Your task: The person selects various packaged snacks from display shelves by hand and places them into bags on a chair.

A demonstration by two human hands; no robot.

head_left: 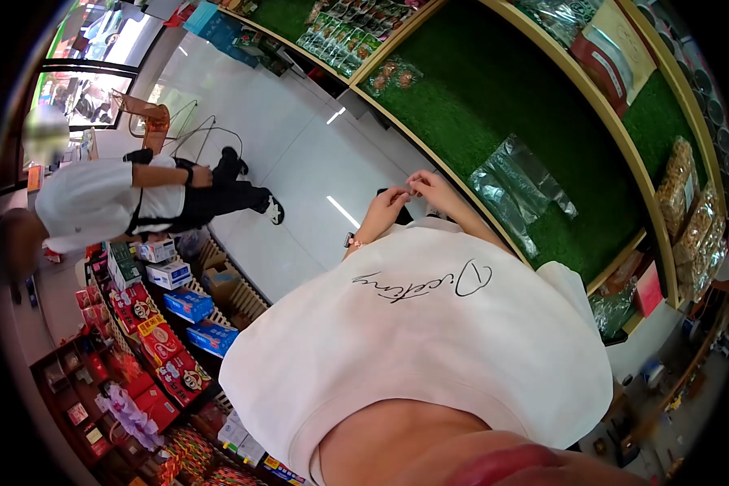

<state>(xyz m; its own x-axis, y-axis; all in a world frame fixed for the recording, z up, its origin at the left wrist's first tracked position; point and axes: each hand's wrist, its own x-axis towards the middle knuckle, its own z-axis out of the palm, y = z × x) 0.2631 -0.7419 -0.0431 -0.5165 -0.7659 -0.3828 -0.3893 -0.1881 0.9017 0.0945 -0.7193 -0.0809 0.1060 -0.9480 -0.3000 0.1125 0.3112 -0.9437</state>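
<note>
My left hand, with a watch and a bracelet at its wrist, is held in front of my waist with its fingers curled together. Close against it is my right hand, its fingertips pinched and meeting the left fingers. Whatever sits between the fingertips, if anything, is too small to make out. Nearest to the right hand, a clear plastic bag lies crumpled on the green turf shelf. My white shirt fills the lower middle of the view.
Small packets and a bag of reddish items lie at the display's far end. Bagged goods stand at right. A person in a white top stands left, near an orange chair. Boxed goods line the lower left.
</note>
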